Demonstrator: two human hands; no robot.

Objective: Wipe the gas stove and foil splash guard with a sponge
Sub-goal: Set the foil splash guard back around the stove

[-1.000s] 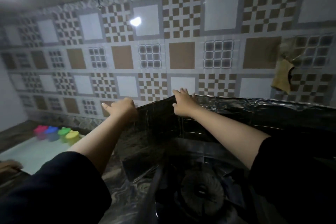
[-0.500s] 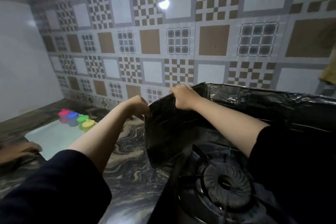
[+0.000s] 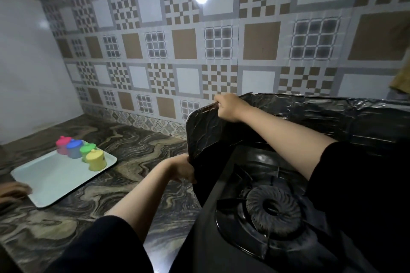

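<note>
A dark, crinkled foil splash guard (image 3: 310, 115) stands around the back and left side of the black gas stove (image 3: 233, 239). Its left panel (image 3: 204, 137) is folded inward over the stove's left edge. My right hand (image 3: 228, 107) grips the top edge of the guard at the corner fold. My left hand (image 3: 182, 168) holds the lower front edge of the left panel. The round burner (image 3: 274, 214) lies under my right arm. No sponge is in view.
A white tray (image 3: 55, 182) on the marbled counter (image 3: 133, 157) carries several small coloured lidded jars (image 3: 81, 153). Another person's hand (image 3: 13, 191) touches the tray's left corner. A patterned tiled wall (image 3: 221, 51) rises behind. A yellowish cloth (image 3: 401, 82) hangs at the right edge.
My left hand has dropped from the guard's top edge to the lower front of the left panel, which swung further inward. The view tilted down, showing more counter and tray.
</note>
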